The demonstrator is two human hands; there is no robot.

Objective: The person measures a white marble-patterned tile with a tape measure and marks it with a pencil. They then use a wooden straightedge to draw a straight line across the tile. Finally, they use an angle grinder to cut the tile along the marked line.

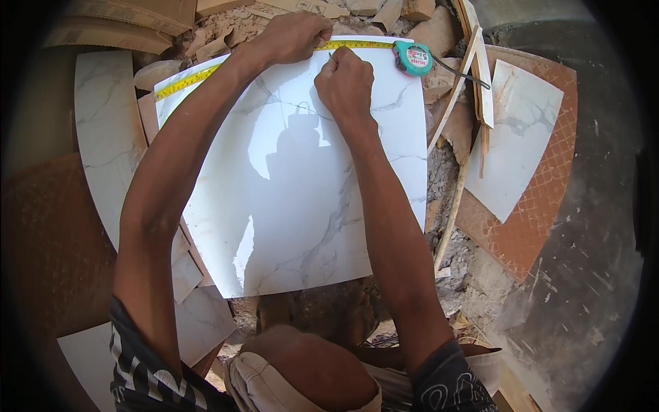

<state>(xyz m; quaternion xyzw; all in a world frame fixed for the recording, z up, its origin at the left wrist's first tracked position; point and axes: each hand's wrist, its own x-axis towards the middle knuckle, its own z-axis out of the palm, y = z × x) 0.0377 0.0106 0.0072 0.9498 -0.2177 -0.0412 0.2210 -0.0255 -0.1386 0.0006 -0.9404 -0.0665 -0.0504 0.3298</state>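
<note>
A large white tile [295, 199] with grey marble veins lies in front of me, glossy and reflecting a dark outline. Along its far edge stretches the yellow blade of a tape measure [412, 59], whose teal case rests at the tile's far right corner. My left hand [295, 38] is closed at the far edge, its fingers pinching the blade. Just right of it and nearer, my right hand [347, 82] is closed in a fist on the tile below the blade. A small thin tip shows at its fingers, too little to name.
Broken rubble [439, 31] and wood strips [473, 75] lie beyond and to the right. A cut white tile piece [515, 137] rests on a brown-backed tile [528, 226] at right. More tile pieces [106, 130] stand at left, with cardboard [117, 31] at the far left.
</note>
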